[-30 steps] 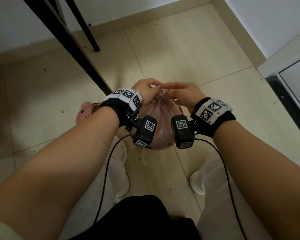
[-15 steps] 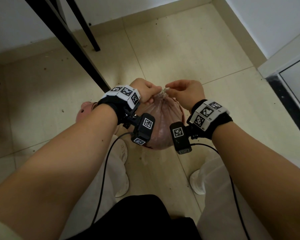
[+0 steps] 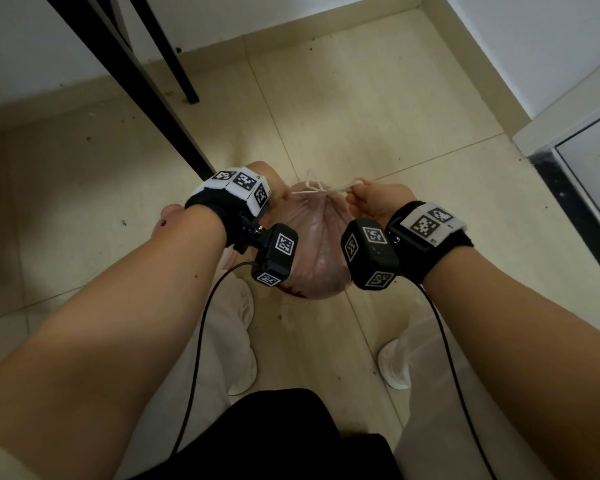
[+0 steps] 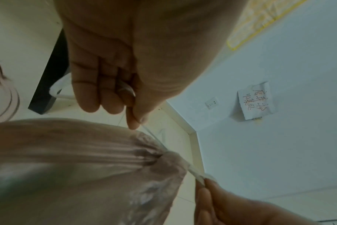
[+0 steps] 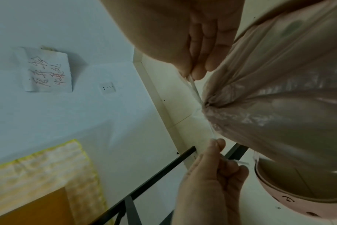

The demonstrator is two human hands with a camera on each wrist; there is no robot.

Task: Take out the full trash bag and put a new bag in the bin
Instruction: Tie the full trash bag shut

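A full pink translucent trash bag (image 3: 321,237) hangs between my wrists, its neck gathered by a white drawstring (image 3: 333,189). My left hand (image 3: 274,188) pinches one end of the string to the left of the neck. My right hand (image 3: 357,195) pinches the other end to the right, so the string runs taut between them. In the left wrist view my left hand (image 4: 135,120) pinches the thin string above the bag (image 4: 67,159). The right wrist view shows my right hand (image 5: 194,73) pinching the drawstring (image 5: 195,89) beside the bag (image 5: 279,106). The pink bin (image 5: 298,190) stands behind my left arm.
Black table legs (image 3: 129,81) slant down to the floor just left of my left hand. A white door frame (image 3: 568,140) runs along the right. My white shoes (image 3: 394,368) stand on the beige tiles below the bag. A wall corner lies ahead.
My hands have drawn apart from the bag's neck, left hand going left and right hand going right. The drawstring ends now stretch taut and the neck is pulled tighter.
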